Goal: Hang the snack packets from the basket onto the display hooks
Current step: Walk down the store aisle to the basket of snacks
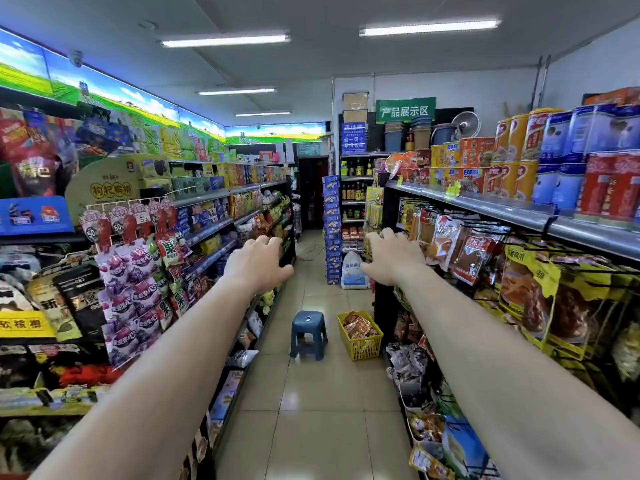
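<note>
Well ahead, below the empty, loosely curled left hand (258, 261) and right hand (391, 259) — the basket (362, 348) of snack packets (356, 325).

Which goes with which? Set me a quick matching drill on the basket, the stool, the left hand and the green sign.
Things:
1 basket
2 stool
3 left hand
4 green sign

Descriptions:
A high up at the far end of the aisle
B blue, on the floor mid-aisle
C held out, holding nothing
D yellow, on the floor by the right-hand shelving, snack packets inside

Pairs: 1-D, 2-B, 3-C, 4-A
</note>
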A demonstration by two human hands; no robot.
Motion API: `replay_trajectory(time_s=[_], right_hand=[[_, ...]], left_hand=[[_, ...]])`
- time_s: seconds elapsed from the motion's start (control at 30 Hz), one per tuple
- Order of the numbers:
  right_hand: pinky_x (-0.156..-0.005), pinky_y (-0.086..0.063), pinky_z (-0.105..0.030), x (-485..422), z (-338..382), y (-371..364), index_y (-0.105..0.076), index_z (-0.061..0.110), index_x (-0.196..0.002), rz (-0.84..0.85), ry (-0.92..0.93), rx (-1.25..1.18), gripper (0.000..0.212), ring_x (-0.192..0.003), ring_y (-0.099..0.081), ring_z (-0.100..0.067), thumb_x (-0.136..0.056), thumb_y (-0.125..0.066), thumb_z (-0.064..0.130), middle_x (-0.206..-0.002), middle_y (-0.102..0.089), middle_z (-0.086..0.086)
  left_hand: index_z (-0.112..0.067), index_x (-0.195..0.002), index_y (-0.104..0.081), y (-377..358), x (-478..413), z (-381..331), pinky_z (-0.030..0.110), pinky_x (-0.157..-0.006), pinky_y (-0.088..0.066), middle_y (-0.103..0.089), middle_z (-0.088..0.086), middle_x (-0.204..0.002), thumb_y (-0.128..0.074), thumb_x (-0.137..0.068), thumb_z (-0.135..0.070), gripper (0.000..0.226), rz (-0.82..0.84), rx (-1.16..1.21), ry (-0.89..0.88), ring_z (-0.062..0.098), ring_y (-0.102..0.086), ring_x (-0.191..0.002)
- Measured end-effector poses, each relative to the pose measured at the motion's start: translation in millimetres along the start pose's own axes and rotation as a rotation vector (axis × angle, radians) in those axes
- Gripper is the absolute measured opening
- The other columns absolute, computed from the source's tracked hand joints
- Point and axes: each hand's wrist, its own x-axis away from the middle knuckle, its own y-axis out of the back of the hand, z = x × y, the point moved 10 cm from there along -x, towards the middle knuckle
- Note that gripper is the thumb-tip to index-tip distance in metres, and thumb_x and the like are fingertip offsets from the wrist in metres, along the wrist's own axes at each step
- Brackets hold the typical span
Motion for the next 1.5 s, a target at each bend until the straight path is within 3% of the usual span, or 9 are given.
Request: replay_trajectory(time_s=[0.2, 0.6, 0.73, 0.83, 1.07, 1.5], right_hand=[[-0.093, -0.041, -0.048, -59, 10, -48, -0.042, 0.023, -0.138, 0.025, 0.006, 0.022, 0.064, -0.126, -0.043, -0.032, -0.086, -0.053, 0.056, -0.139, -0.044, -0.010], [-0.085, -0.043, -0.045, -245, 46, -129, -0.042, 0.025, -0.137, 0.031, -0.055, 0.021, 0.064, -0.124, -0.045, -0.033, -0.086, -0.054, 0.061, -0.137, -0.044, -0.010], [-0.087, -0.044, -0.045, -303, 53, -162, -0.042, 0.025, -0.138, 0.026, -0.041, 0.053, 0.065, -0.124, -0.046, -0.033, -0.085, -0.053, 0.062, -0.138, -0.045, -0.010], [-0.077, -0.040, -0.042, -347, 49, -190, -0.045, 0.025, -0.132, 0.014, -0.048, 0.029, 0.061, -0.120, -0.048, -0.032, -0.084, -0.054, 0.061, -0.133, -0.047, -0.009], [-0.081, -0.043, -0.045, -470, 18, -276, -0.044, 0.025, -0.135, 0.029, -0.059, 0.058, 0.065, -0.120, -0.048, -0.033, -0.083, -0.051, 0.064, -0.134, -0.046, -0.009], [-0.087, -0.046, -0.046, -729, -30, -392, -0.042, 0.021, -0.136, 0.077, -0.032, 0.011, 0.061, -0.120, -0.047, -0.033, -0.085, -0.054, 0.051, -0.135, -0.045, -0.010]], left_hand=[[-0.021, -0.141, -0.043, -49, -53, 17, 0.045, -0.088, -0.050, -0.051, 0.006, -0.138, -0.049, -0.087, -0.054, 0.064, 0.017, 0.003, -0.012, 0.029, -0.049, -0.125], [-0.021, -0.136, -0.044, -134, -227, 131, 0.045, -0.082, -0.051, -0.051, 0.007, -0.137, -0.049, -0.086, -0.057, 0.061, 0.001, -0.015, -0.036, 0.030, -0.052, -0.120], [-0.021, -0.142, -0.041, -171, -279, 150, 0.045, -0.084, -0.050, -0.049, 0.007, -0.142, -0.050, -0.087, -0.056, 0.066, 0.029, -0.010, -0.032, 0.030, -0.051, -0.123], [-0.022, -0.145, -0.039, -200, -322, 157, 0.046, -0.090, -0.048, -0.049, 0.007, -0.142, -0.050, -0.087, -0.057, 0.069, 0.030, -0.007, -0.047, 0.030, -0.048, -0.127], [-0.022, -0.146, -0.038, -281, -448, 167, 0.046, -0.093, -0.049, -0.048, 0.006, -0.142, -0.049, -0.088, -0.057, 0.068, 0.029, -0.010, -0.056, 0.029, -0.047, -0.129], [-0.022, -0.148, -0.037, -416, -698, 193, 0.046, -0.090, -0.049, -0.048, 0.006, -0.142, -0.050, -0.088, -0.059, 0.071, 0.056, -0.041, -0.025, 0.029, -0.047, -0.129]])
